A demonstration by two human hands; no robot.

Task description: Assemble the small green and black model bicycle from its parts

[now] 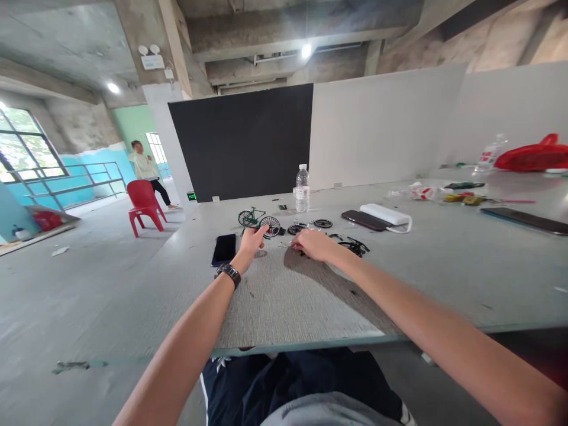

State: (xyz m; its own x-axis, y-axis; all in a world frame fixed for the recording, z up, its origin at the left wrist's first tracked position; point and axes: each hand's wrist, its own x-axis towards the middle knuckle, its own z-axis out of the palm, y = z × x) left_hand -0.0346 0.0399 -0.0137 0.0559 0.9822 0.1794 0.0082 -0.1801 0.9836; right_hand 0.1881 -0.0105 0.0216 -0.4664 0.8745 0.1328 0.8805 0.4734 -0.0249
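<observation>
A small model bicycle [254,218] with a green frame and black spoked wheels stands on the grey table. My left hand [254,239] is closed on its lower part, near the wheel on the right. Farther right, my right hand [309,244] reaches down to the tabletop with its fingers pinched together among small parts; what they hold, if anything, is hidden. Just beyond that hand lie a loose black wheel [323,223] and other dark pieces. A cluster of black bicycle parts [354,246] rests to the right of my right wrist.
A dark phone [224,249] lies left of my left hand. Behind the parts stands a water bottle [302,189]. Rightward are another phone [364,220], a white power bank [385,215], tools [464,199] and a red bag [535,155]. A person [144,165] is near a red chair [142,204].
</observation>
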